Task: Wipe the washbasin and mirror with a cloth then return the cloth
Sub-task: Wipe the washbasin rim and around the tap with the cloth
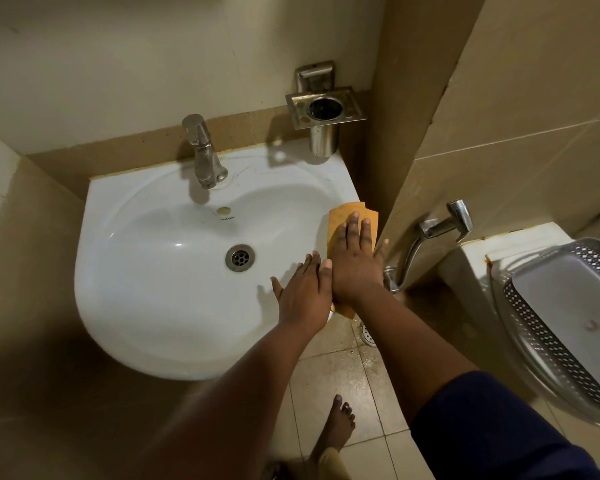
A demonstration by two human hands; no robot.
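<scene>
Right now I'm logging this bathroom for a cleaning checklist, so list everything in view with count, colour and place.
washbasin: one, white, centre, against the back wall.
tap: one, steel, back rim of the washbasin.
drain: one, metal, bottom of the bowl.
tumbler holder: one, steel, wall above the basin's back right corner.
cloth: one, orange, flat on the basin's right rim.
spray tap: one, chrome, right wall.
basket: one, grey, far right on a white surface.
floor drain: one, metal, tiled floor, partly hidden.
foot: one, bare, on the floor.
left hand: flat on the basin, beside the right.
right hand: pressing flat on the cloth.
</scene>
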